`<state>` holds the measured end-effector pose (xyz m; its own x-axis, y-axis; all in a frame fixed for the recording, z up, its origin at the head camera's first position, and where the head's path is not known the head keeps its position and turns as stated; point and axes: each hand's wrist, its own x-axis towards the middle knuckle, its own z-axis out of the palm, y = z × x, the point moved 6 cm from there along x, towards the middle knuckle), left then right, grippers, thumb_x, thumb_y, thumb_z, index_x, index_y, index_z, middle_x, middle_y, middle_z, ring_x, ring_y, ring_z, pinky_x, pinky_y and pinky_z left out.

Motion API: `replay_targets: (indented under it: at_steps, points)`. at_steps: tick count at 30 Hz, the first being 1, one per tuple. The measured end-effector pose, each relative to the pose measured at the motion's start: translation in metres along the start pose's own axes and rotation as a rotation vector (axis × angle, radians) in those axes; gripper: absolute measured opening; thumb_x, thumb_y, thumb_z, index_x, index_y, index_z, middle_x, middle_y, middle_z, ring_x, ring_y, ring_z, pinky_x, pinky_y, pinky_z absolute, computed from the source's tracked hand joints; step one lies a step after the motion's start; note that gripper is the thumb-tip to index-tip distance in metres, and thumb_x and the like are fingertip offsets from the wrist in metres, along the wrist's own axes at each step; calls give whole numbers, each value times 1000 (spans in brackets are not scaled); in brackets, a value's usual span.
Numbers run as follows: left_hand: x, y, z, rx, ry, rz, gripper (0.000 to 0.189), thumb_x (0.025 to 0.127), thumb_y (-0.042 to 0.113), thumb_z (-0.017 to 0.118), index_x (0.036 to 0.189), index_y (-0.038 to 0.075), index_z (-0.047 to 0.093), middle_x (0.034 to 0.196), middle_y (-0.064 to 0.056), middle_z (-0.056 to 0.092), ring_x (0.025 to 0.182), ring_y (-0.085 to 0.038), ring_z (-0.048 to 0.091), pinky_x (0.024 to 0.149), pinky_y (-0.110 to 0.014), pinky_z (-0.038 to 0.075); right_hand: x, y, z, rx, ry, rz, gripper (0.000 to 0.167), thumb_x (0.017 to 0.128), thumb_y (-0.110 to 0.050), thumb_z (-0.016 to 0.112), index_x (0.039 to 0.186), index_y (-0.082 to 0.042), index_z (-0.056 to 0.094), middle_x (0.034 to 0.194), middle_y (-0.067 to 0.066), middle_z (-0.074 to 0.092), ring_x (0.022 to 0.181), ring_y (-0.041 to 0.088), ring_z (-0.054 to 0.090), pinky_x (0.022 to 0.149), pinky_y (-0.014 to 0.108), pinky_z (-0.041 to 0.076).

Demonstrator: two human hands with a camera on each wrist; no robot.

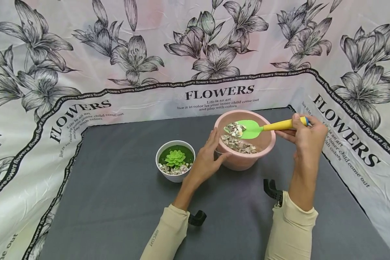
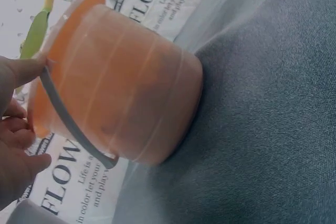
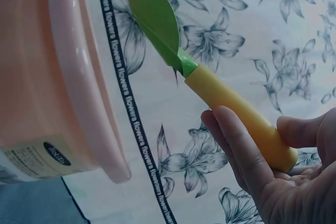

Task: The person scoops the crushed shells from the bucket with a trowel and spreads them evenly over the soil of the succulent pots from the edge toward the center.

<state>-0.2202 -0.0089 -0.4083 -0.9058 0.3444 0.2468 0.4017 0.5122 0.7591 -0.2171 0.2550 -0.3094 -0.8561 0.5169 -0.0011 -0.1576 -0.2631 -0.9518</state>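
Observation:
A small trowel with a green blade (image 1: 251,129) and a yellow handle (image 1: 279,125) is in my right hand (image 1: 307,135), its fingers and thumb gripping the handle's end. Whitish pebbles (image 1: 234,129) lie on the blade, which is over the mouth of a pink bucket (image 1: 240,162). More pebbles (image 1: 237,144) cover part of the bucket's bottom. My left hand (image 1: 205,160) touches the bucket's left rim, fingers along the side and thumb toward the front. In the left wrist view, the bucket's thin handle (image 2: 71,121) hangs down its side.
Left of the bucket stands a white pot (image 1: 174,178) with a green succulent (image 1: 175,159) and pebbles on a dark green surface. Grey cloth (image 1: 117,202) covers the table. A white flower-printed sheet (image 1: 169,101) rises behind and at both sides. Black brackets (image 1: 273,191) stick out from the sleeves.

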Motion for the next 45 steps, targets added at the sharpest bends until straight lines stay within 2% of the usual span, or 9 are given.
replay_targets:
  at_steps: [7,17,27,36,40,45]
  points:
    - [-6,-1,-15,4,29,-4,82,103,39,68,166,9,25,176,-8,22,161,-25,28,130,-42,30,-7,-2,7,31,-32,-1,10,100,-9,68,95,-1,71,84,11,68,58,21,77,57,33,62]
    - [-15,2,-43,-18,120,-2,82,100,36,72,164,5,31,173,-12,30,160,-29,32,130,-45,30,-15,-5,16,54,-54,-11,10,99,-9,70,97,1,72,80,12,69,57,23,77,56,35,62]
    - [-22,3,-59,4,147,0,82,99,35,73,164,7,32,172,-10,34,159,-26,35,129,-44,33,-25,-2,30,67,-99,-21,13,99,-9,70,94,2,70,84,13,68,59,23,78,56,35,63]
    - [-31,-3,-71,-15,169,-16,82,99,34,74,164,8,33,171,-11,34,159,-26,36,128,-47,34,-30,1,40,96,-141,0,12,98,-8,70,94,4,71,84,13,67,60,24,78,57,37,63]
    - [-39,-10,-79,-8,185,-43,83,98,36,74,164,9,32,171,-10,34,159,-27,35,128,-49,35,-35,4,47,110,-150,3,11,98,-5,70,93,4,70,86,13,66,59,24,77,56,38,63]
    - [-51,-19,-91,-6,202,-81,86,97,37,76,165,10,32,172,-9,33,160,-28,34,127,-51,35,-44,12,59,74,-164,-3,10,99,-6,68,96,3,67,90,13,64,58,22,77,56,37,63]
